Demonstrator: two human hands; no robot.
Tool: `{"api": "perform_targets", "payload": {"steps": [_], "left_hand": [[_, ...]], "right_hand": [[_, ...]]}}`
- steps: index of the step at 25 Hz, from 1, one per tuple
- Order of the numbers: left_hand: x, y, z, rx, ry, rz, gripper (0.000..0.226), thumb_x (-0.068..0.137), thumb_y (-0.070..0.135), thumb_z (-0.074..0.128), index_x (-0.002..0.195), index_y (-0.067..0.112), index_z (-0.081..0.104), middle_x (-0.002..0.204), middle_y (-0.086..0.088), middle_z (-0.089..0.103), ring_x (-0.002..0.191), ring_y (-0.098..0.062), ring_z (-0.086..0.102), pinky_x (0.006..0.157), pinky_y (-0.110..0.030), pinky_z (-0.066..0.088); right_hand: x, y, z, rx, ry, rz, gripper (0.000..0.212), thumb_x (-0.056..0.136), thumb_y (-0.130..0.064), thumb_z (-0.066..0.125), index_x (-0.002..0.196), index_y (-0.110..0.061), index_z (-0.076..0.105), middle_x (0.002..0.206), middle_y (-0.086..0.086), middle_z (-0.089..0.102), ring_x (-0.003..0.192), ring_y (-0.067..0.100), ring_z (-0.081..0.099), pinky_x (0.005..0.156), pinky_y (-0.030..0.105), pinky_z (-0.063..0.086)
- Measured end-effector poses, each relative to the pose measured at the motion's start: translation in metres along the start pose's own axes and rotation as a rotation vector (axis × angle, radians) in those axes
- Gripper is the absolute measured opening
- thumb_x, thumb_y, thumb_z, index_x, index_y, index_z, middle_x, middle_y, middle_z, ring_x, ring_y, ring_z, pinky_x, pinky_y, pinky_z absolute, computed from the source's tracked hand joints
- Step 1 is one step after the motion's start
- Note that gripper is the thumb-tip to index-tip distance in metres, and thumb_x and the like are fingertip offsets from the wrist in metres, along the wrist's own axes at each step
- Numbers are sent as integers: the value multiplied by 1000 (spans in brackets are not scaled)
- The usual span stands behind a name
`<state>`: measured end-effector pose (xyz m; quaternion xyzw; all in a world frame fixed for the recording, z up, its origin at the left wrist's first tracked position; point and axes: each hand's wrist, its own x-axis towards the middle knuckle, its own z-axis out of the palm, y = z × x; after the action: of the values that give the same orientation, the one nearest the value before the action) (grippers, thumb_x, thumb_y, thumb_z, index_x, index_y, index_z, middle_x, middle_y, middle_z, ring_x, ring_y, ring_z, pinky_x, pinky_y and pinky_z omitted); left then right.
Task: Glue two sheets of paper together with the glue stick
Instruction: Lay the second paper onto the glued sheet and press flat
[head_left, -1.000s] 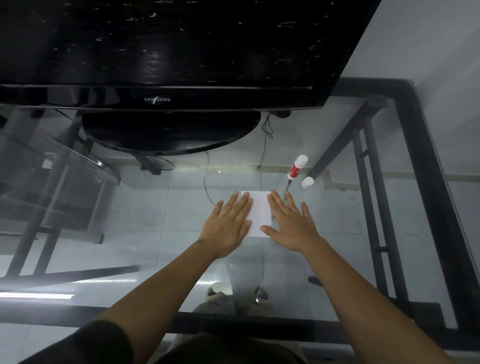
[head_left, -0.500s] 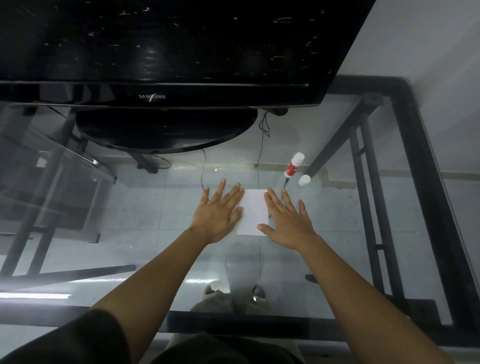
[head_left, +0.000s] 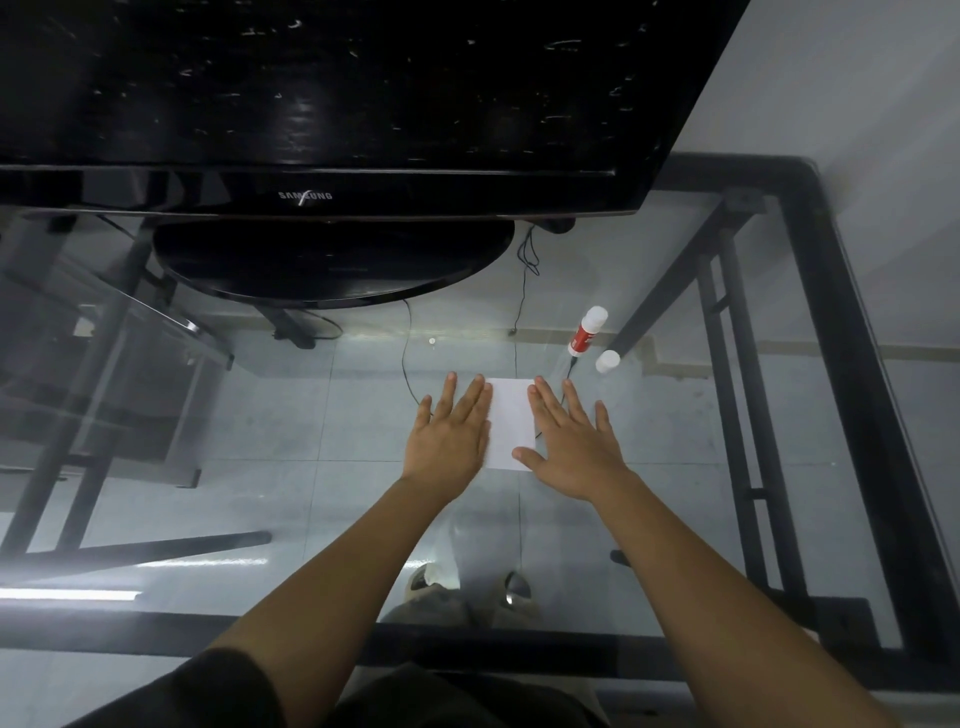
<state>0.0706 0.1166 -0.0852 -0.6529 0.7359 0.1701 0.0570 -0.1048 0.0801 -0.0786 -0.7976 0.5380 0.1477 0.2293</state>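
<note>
A small white paper (head_left: 511, 423) lies flat on the glass table; whether it is one sheet or two stacked I cannot tell. My left hand (head_left: 451, 434) rests flat, fingers spread, over the paper's left edge. My right hand (head_left: 569, 441) lies flat on its right edge, thumb across the lower corner. Both palms face down and hold nothing. The red and white glue stick (head_left: 586, 331) stands uncapped behind and to the right of the paper. Its white cap (head_left: 607, 360) sits beside it.
A black television (head_left: 311, 104) on an oval base (head_left: 332, 262) stands at the back of the glass table (head_left: 675, 493). Black cables (head_left: 524, 260) hang behind it. The table's black frame (head_left: 852, 389) runs along the right side.
Both hands have slid outward from the paper's middle toward its left and right edges, leaving more of the white sheet showing between them.
</note>
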Motion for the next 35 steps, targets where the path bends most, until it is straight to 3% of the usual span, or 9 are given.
{"api": "perform_targets", "payload": {"steps": [6,10,13,17,19,24,28,32,35], "left_hand": [[-25,-5,8,80,-1,65,51,101,32,22,147,18,7,157,0,10,144,-30,0,115,-46,12],[-38,-5,-1,83,111,173,42,93,25,54,133,13,48,139,-7,50,131,-35,40,101,-48,40],[-26,-6,-8,-42,262,249,30,82,16,68,110,7,67,118,-13,66,114,-36,58,91,-47,49],[-10,4,-9,-104,113,176,46,98,25,40,140,8,35,149,-11,36,136,-27,32,112,-34,24],[-8,3,-4,-93,93,159,49,100,29,34,143,8,27,152,-10,28,138,-24,25,113,-31,19],[-7,0,-4,-116,95,124,51,98,33,39,141,7,30,151,-11,31,136,-25,27,109,-31,28],[-4,5,-12,-247,91,82,47,95,31,44,135,8,37,145,-13,35,129,-27,33,105,-34,35],[10,19,-31,-398,264,42,40,94,28,47,127,8,43,133,-12,44,120,-26,43,98,-30,39],[42,44,-52,-468,286,41,47,93,27,52,133,6,42,135,-14,47,123,-26,43,103,-31,35]], "right_hand": [[-2,-4,-1,-28,37,27,82,87,-63,34,145,-25,-11,156,-7,-15,143,23,-16,111,56,-7],[-4,-7,-3,-36,35,36,82,87,-62,34,145,-25,-10,156,-5,-15,142,24,-16,111,57,-7],[-5,-9,-4,-12,49,31,81,88,-59,37,145,-23,-7,157,-6,-13,143,23,-16,111,56,-7],[-7,-10,-5,4,78,18,81,88,-57,40,145,-25,-8,157,-5,-10,143,25,-13,111,57,-6],[-7,-8,-4,-29,74,13,80,88,-59,36,145,-27,-9,157,-5,-11,143,25,-14,111,57,-7],[-5,-6,-2,-130,107,-21,76,89,-59,33,146,-22,1,158,-3,-8,144,24,-10,111,57,-4],[-11,0,0,76,126,-25,67,93,-51,29,146,-19,3,158,-4,-3,144,18,-4,114,49,0],[-26,16,9,158,201,65,64,95,-48,21,146,-18,-4,158,1,-5,144,18,-5,114,39,-3],[-36,30,17,137,218,193,66,95,-49,17,145,-16,-10,157,4,-11,143,19,-11,112,37,-8]]}}
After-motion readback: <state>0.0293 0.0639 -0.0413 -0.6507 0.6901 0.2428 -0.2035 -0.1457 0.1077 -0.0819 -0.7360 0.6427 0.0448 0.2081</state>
